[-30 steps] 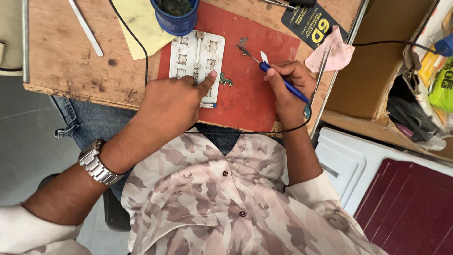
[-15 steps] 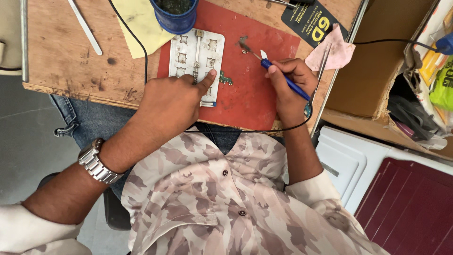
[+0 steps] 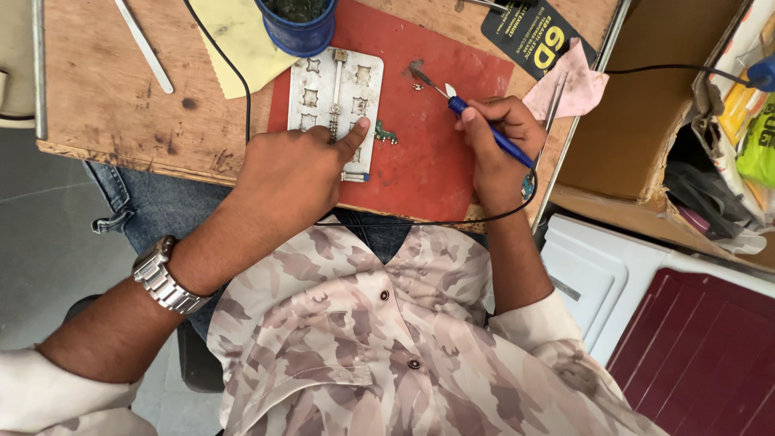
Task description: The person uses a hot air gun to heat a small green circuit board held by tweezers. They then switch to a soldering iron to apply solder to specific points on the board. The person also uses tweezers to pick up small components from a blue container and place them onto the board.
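Now rt hand (image 3: 499, 139) fingers pinching soldering iron (image 3: 483, 127), tip pointing up-left, diag.

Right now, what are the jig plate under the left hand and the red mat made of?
Jig plate: looks like bare metal, dull silver-grey, with cut-out slots. Red mat: probably rubber or silicone, matte, smudged; can't tell which. Left hand presses the plate.

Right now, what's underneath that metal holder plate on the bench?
The metal holder plate lies on a red mat, beside a small green board. The left hand covers its lower corner, so that part is hidden.
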